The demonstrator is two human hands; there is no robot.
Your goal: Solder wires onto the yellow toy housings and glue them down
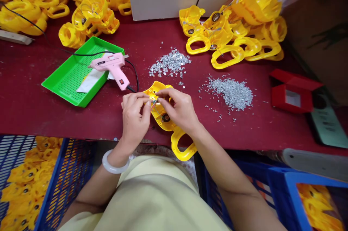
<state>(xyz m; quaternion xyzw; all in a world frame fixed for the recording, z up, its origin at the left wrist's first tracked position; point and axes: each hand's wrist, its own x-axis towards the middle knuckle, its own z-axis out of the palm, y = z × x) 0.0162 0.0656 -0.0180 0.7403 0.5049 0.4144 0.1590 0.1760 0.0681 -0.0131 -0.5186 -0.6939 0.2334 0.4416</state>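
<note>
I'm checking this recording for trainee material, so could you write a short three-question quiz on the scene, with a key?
1. What are the left hand and right hand both working on?
A) A yellow plastic housing
B) A red box
C) A blue crate

2. True or false: the white bangle is on the left wrist.

3. Fill in the blank: the pink glue gun lies partly over a ____ tray.

Key: 1. A; 2. True; 3. Green
</note>
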